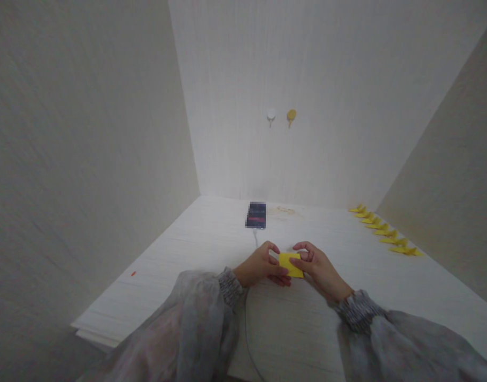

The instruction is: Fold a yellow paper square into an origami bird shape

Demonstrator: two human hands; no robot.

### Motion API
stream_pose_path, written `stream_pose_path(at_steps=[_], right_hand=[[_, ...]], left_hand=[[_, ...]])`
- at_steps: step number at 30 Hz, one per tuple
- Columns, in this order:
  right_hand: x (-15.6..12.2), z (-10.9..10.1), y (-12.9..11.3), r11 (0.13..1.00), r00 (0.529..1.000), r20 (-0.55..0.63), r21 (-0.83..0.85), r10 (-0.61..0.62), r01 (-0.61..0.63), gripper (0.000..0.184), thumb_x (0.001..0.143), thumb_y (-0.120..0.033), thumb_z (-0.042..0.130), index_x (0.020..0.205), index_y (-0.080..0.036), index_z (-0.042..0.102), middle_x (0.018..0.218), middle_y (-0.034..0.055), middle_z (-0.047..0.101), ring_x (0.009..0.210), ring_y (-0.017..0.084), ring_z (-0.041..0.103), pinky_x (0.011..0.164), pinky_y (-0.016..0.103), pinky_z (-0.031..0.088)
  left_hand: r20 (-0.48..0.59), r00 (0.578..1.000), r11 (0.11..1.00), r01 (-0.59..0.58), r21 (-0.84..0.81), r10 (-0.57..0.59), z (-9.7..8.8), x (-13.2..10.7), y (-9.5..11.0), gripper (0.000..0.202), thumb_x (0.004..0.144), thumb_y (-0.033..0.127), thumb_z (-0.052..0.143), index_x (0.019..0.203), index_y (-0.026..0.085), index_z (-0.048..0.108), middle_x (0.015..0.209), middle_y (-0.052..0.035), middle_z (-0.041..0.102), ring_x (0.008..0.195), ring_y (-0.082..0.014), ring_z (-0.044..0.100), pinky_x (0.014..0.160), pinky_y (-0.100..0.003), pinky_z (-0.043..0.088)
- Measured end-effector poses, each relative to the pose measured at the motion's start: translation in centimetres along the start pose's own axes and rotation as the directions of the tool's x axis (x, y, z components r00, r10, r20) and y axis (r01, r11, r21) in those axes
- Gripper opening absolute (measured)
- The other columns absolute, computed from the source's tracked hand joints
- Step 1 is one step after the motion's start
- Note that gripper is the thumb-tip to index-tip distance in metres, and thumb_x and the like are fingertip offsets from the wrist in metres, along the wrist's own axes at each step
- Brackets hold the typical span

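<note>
Two bare hands meet over a white surface [179, 254], with one small square of yellow paper [291, 271] between them, near the middle of the surface's width. The left hand [261, 266] grips the paper at its left side, thumb over the lower left corner and other fingers beneath; its index finger arches above, toward the upper left corner. The right hand [317, 268] grips the right side, thumb lying flat on the upper face, while its index finger curls up beyond the edge. Both sets of fingers are thus closed on the same piece. Whether the paper is a single sheet or several layers, I cannot tell.

Grey gathered sleeves [201, 297] cover both forearms. Beyond the hands, a dark flat device [256, 216], its screen blurred into blocks, lies near the back wall [235, 132]. A pale cable [246, 329] runs from its near end, passes behind the left hand and shows again below the wrist. Well off to the right, about seven folded yellow paper pieces [382, 232] stand in a slanting row along the side wall [458, 175]. A small orange bit [133, 274] lies near the left edge. On the back wall hang a white hook [271, 114] and a gold-coloured hook [291, 114], side by side.
</note>
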State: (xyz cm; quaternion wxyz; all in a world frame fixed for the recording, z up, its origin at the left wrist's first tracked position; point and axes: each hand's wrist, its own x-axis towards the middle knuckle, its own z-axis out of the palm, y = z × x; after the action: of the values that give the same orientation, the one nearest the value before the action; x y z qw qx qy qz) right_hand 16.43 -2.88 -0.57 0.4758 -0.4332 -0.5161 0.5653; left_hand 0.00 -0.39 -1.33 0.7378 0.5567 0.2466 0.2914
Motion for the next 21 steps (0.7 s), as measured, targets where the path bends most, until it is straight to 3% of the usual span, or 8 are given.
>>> stream_pose_path(at_steps=[16,21], right_hand=[[-0.05,-1.00,-0.27,0.998,0.999,-0.009,-0.053,-0.042,0.041,0.039,0.062,-0.036,0.062,0.086,-0.021,0.036,0.056,-0.0040,0.057,0.047,0.015,0.056,0.043,0.025,0.039],[-0.28,-0.81,-0.66,0.998,0.998,0.001,-0.016,-0.056,0.056,0.038,0.062,-0.034,0.062,0.085,-0.022,0.035,0.057,-0.0038,0.058,0.050,0.015,0.056,0.045,0.024,0.039]], left_hand=[[0.068,0.997,0.994,-0.019,-0.111,0.027,0.35,-0.23,0.49,0.051,0.059,0.019,0.066,0.084,0.020,0.022,0.066,-0.0045,0.063,0.066,-0.0212,0.063,0.065,-0.035,0.047],[0.024,1.000,0.993,0.006,-0.121,-0.003,0.12,-0.16,0.63,0.051,0.058,0.017,0.066,0.087,0.019,0.023,0.067,-0.0052,0.063,0.067,-0.0219,0.063,0.064,-0.035,0.048]])
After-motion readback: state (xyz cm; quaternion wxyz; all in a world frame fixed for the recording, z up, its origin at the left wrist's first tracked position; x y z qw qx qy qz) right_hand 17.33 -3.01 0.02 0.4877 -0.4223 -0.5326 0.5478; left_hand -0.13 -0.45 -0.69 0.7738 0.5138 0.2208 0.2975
